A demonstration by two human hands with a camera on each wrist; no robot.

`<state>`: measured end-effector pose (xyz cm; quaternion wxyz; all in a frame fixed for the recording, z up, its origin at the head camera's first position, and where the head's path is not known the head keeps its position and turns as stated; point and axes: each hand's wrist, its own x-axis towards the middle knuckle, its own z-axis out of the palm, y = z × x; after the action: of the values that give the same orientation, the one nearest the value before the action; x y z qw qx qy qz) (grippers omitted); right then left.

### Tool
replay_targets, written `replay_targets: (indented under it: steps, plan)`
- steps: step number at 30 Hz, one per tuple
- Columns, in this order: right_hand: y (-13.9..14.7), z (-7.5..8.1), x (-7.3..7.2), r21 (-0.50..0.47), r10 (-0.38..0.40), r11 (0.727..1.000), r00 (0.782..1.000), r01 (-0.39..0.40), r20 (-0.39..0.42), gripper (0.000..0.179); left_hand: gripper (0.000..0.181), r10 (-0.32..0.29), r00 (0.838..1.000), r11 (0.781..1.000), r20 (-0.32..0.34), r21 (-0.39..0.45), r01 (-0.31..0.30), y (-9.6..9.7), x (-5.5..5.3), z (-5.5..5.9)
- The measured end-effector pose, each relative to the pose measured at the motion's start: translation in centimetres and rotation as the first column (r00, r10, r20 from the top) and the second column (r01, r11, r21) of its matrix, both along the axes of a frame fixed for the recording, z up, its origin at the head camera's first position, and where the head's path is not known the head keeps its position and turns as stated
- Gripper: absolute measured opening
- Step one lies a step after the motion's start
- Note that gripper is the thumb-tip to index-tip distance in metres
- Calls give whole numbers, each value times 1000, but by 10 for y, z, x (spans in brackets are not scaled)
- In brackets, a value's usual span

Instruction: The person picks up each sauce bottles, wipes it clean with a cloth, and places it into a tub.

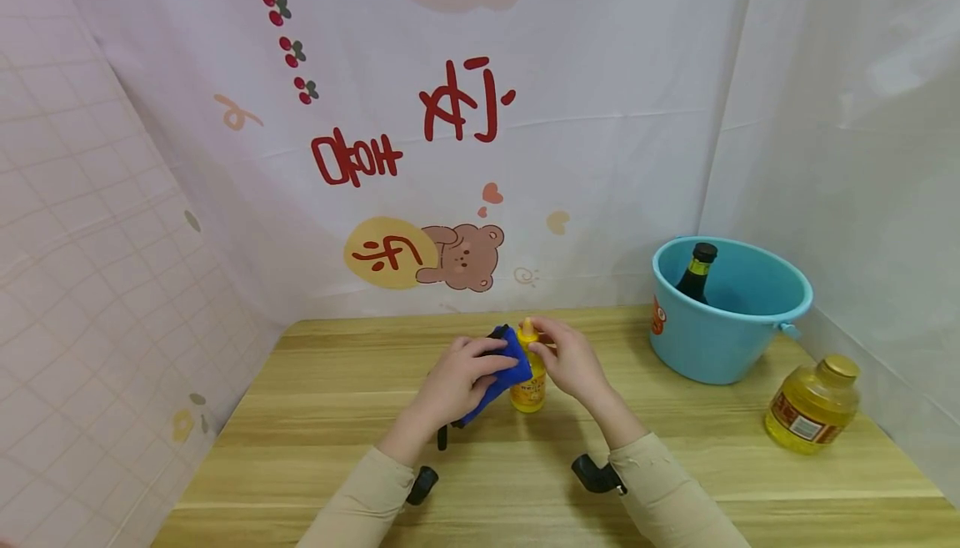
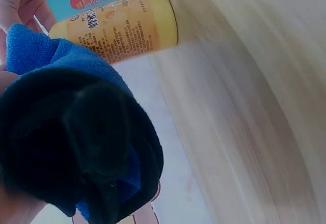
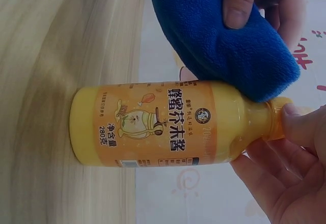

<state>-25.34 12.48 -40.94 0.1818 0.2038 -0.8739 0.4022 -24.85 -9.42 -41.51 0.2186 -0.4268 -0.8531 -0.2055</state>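
**Blue cloth meets yellow bottle**

In the head view, the yellow bottle [image 1: 528,395] is upright at the table's [image 1: 337,414] centre. The person's right hand [image 1: 572,358], at its 2 o'clock, is clamped on the neck and cap between thumb and fingers. The left hand [image 1: 455,374], at 9 o'clock, is clamped on a folded blue cloth [image 1: 514,374] up against the bottle's shoulder. Well apart, a light-blue bucket [image 1: 697,348] stands between 2 and 3 o'clock, a dark bottle [image 1: 696,277] inside; an oil jug [image 1: 810,410] stands at 3.
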Motion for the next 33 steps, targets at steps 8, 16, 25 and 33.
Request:
replay_targets:
  steps: [8,16,25,33]
  plan:
    - [0,-2,-1,5,-1,1000,1000,1,-3,32,36,8,999,1000,40,-29,-6,-6,4,-5]
    - [0,-1,0,-1,-1,1000,1000,1,-5,32,37,-6,998,1000,55,-26,7,-10,4,-15]
    - [-1,0,1,1,-3,1000,1000,3,-2,32,36,-30,996,997,89,-66,36,-12,4,-28]
    - [-1,2,2,-8,3,1000,1000,-4,-10,32,35,0,991,986,131,-166,22,-10,2,-33]
